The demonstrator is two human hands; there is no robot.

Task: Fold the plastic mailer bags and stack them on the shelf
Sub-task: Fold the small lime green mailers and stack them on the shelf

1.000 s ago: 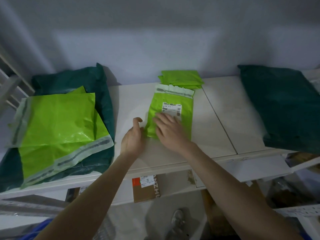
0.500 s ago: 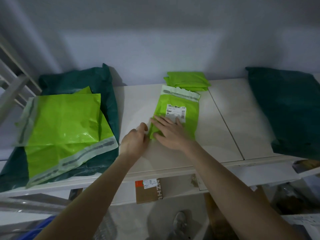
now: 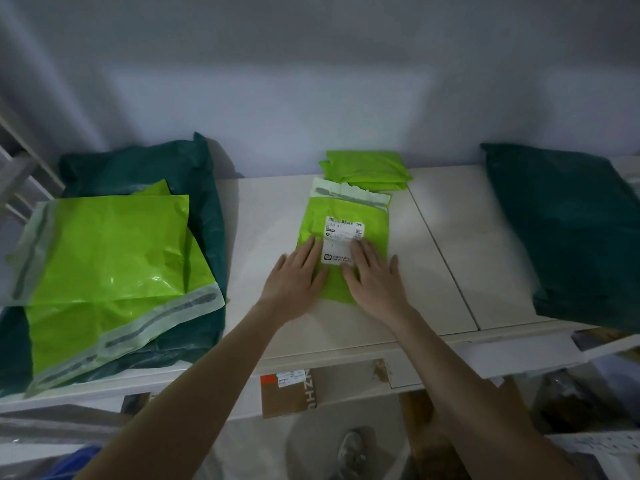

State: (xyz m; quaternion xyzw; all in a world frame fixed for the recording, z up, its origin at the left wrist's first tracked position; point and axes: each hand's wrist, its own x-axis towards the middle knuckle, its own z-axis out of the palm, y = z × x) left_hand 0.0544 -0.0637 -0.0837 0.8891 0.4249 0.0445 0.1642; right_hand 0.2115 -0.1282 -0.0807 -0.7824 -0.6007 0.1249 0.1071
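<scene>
A lime-green mailer bag (image 3: pixel 346 209) with a white shipping label lies narrow and lengthwise on the white shelf (image 3: pixel 263 216). My left hand (image 3: pixel 294 275) lies flat on its lower left part, fingers straight. My right hand (image 3: pixel 374 275) presses flat on its lower right part, fingertips on the label. Behind the bag sits a small stack of folded green mailers (image 3: pixel 367 169) against the wall. At the left, a pile of unfolded green mailers (image 3: pixel 107 258) rests on a dark green bag (image 3: pixel 145 168).
A large dark green bag (image 3: pixel 571 233) fills the shelf's right end. A cardboard box (image 3: pixel 291 393) sits on the level below the shelf's front edge. A white rack (image 3: pixel 20 178) stands at the far left. A shoe (image 3: pixel 351 448) shows on the floor.
My left hand moved from the bag's left edge onto the bag and flattened. My right hand shifted right, and both palms now press the bag down side by side.
</scene>
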